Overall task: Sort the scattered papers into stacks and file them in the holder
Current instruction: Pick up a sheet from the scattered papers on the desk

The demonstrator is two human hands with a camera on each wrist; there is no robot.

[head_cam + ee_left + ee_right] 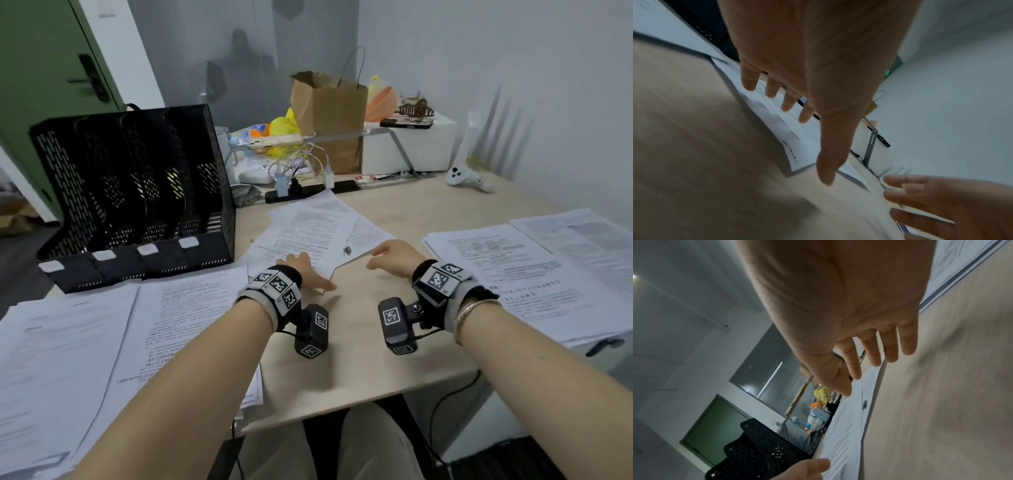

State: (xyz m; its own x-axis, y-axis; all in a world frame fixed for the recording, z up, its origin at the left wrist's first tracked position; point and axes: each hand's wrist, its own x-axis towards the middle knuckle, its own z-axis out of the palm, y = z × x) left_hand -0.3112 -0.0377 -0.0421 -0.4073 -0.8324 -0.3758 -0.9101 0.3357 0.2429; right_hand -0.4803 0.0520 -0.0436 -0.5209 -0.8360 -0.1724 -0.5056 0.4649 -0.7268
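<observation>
With your left hand [305,270] and right hand [394,255] both spread and empty at the near edge of the loose papers [308,233] lying mid-desk right of the holder [137,192], expect thin, floppy, slippery sheets: grip both side edges.

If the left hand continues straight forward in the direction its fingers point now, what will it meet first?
Probably the loose papers in the middle of the desk. The left hand, fingers straight, already reaches over their near edge, so the printed sheet comes first. The power strip lies farther along; exact height above the paper is unclear.
</observation>
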